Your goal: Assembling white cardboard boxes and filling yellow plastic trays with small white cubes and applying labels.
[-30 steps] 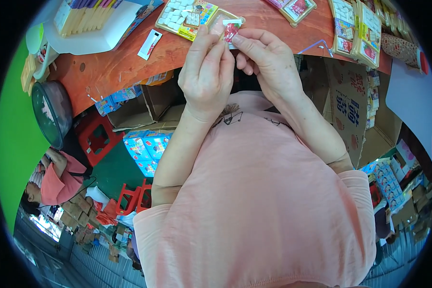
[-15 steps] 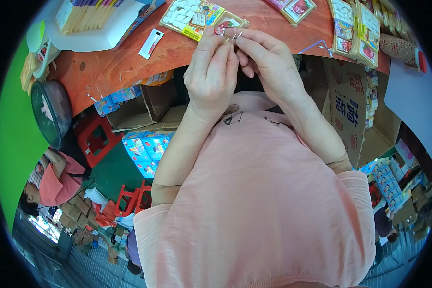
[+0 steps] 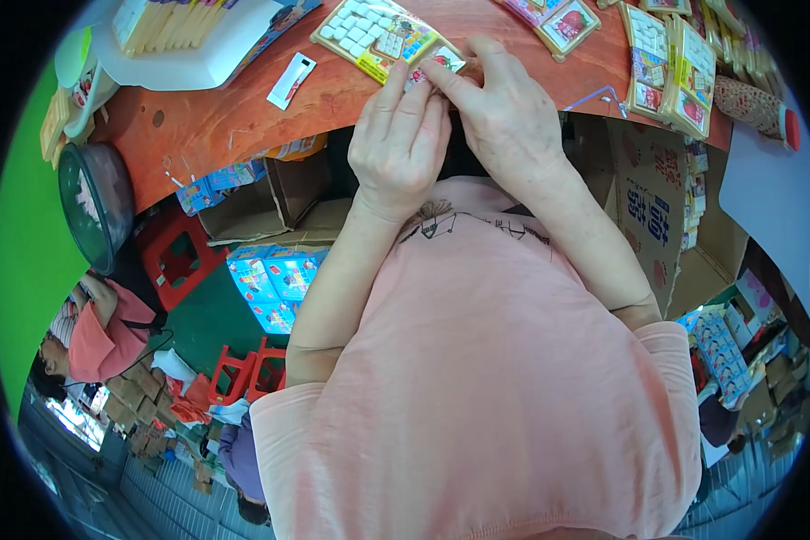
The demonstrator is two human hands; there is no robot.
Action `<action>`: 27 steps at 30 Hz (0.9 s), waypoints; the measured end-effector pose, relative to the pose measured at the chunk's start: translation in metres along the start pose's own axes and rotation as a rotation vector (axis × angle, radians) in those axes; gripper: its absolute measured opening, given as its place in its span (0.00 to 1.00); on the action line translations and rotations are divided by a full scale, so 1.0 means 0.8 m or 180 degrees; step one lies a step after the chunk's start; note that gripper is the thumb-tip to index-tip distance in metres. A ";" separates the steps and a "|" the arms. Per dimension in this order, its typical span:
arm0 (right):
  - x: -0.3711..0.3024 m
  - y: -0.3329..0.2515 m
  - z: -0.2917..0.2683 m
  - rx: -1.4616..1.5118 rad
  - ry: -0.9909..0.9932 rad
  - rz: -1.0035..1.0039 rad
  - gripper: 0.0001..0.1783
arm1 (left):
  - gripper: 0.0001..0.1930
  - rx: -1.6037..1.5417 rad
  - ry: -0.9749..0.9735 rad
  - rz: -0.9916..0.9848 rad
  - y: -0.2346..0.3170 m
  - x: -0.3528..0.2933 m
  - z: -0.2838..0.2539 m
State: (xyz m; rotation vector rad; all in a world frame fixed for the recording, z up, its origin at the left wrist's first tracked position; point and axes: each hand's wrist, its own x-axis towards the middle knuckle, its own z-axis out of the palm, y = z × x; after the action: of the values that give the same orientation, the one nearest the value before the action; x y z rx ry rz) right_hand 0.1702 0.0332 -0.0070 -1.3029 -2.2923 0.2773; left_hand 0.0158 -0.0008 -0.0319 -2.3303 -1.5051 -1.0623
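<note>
A flat see-through pack point(image 3: 365, 32) with rows of white blocks and a yellow label lies at the table's near edge. At its lower right corner is a small strawberry picture point(image 3: 445, 60). My left hand point(image 3: 398, 153) is closed there, fingers pressed together at the pack's near edge; whatever they pinch is too small to make out. My right hand point(image 3: 510, 112) has its fingers apart, one digit reaching across the strawberry corner to the left fingertips and others stretched over the pack's right end. The pack's near right edge is partly hidden under both hands.
Left of the pack lie a small white sachet point(image 3: 292, 80) and a white tray point(image 3: 175, 75) of sticks. Similar packs point(image 3: 688, 76), a bent purple straw point(image 3: 603, 93) and a red-capped jar point(image 3: 758, 110) are at right. Cardboard boxes point(image 3: 643, 207) stand below the table edge.
My hands have come down from a raised pinch on a small shiny piece to the pack's near right corner. My right fingers have spread forward; the shiny piece no longer shows.
</note>
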 end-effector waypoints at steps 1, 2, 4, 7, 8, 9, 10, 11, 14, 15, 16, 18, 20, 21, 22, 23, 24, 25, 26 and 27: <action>-0.001 0.002 0.000 0.0000 -0.0006 -0.0012 0.25 | 0.09 0.0005 0.0006 -0.0010 0.000 -0.001 -0.001; -0.002 0.005 0.000 0.0098 0.0115 -0.0023 0.25 | 0.09 -0.0006 0.0054 -0.0079 0.000 -0.003 -0.002; -0.004 0.007 -0.002 0.0212 0.0234 -0.0052 0.25 | 0.09 0.0006 0.0104 -0.0156 -0.003 -0.007 -0.007; -0.007 0.008 -0.006 -0.0005 0.0105 -0.0243 0.25 | 0.09 -0.0231 0.0050 -0.0114 -0.011 -0.013 -0.020; -0.005 0.010 -0.006 -0.0016 0.0074 -0.0175 0.25 | 0.09 -0.0386 0.0098 -0.0241 -0.013 -0.016 -0.028; -0.003 0.011 -0.006 -0.0023 0.0045 -0.0110 0.26 | 0.10 -0.0537 0.0147 -0.0367 -0.018 -0.020 -0.033; -0.001 0.011 -0.011 0.0036 -0.0026 -0.0071 0.25 | 0.09 -0.0399 0.0310 -0.0541 -0.028 -0.023 -0.037; 0.001 0.003 -0.013 0.0064 -0.0004 -0.0104 0.25 | 0.12 -0.0066 0.0514 -0.0705 -0.047 -0.022 -0.038; 0.007 -0.012 -0.015 0.0970 -0.0016 0.0155 0.21 | 0.11 0.0834 0.0302 -0.1286 -0.085 -0.019 -0.053; 0.009 -0.018 -0.012 0.0972 0.0000 0.0122 0.21 | 0.11 0.0855 0.0333 -0.1282 -0.091 -0.021 -0.058; 0.015 -0.027 -0.011 0.1212 -0.0075 -0.0010 0.21 | 0.11 0.0884 0.0065 -0.1211 -0.096 -0.021 -0.061; 0.024 -0.039 -0.003 0.1474 -0.0131 -0.0270 0.23 | 0.11 0.0885 -0.0188 -0.0997 -0.100 -0.019 -0.062; 0.036 -0.051 0.009 0.1358 0.0191 -0.0485 0.24 | 0.12 0.0940 -0.0189 -0.0910 -0.098 -0.017 -0.066; 0.046 -0.054 0.014 0.1206 0.0389 -0.0667 0.25 | 0.12 0.1023 -0.0247 -0.0864 -0.096 -0.012 -0.069; 0.057 -0.056 0.019 0.1133 0.0456 -0.0672 0.25 | 0.12 0.0986 -0.0183 -0.0800 -0.090 -0.002 -0.072; 0.065 -0.060 0.023 0.1142 0.0533 -0.0729 0.25 | 0.12 0.0966 -0.0174 -0.0645 -0.082 0.009 -0.079; 0.072 -0.056 0.023 0.1147 0.0609 -0.0779 0.25 | 0.12 0.0941 -0.0167 -0.0487 -0.077 0.022 -0.079; 0.077 -0.053 0.018 0.1123 0.0640 -0.0800 0.25 | 0.12 0.0943 -0.0129 -0.0464 -0.074 0.034 -0.081; 0.081 -0.047 0.013 0.1103 0.0567 -0.0808 0.25 | 0.12 0.0726 -0.0044 -0.0300 -0.068 0.046 -0.080; 0.084 -0.038 0.008 0.1079 0.0493 -0.0806 0.25 | 0.12 0.0500 0.0033 -0.0132 -0.061 0.059 -0.076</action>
State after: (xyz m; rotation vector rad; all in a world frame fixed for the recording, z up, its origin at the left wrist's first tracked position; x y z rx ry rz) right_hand 0.1156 0.0745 0.0207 -0.8279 -2.1357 0.4383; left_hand -0.0432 0.0271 0.0318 -2.1935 -1.5785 -0.9276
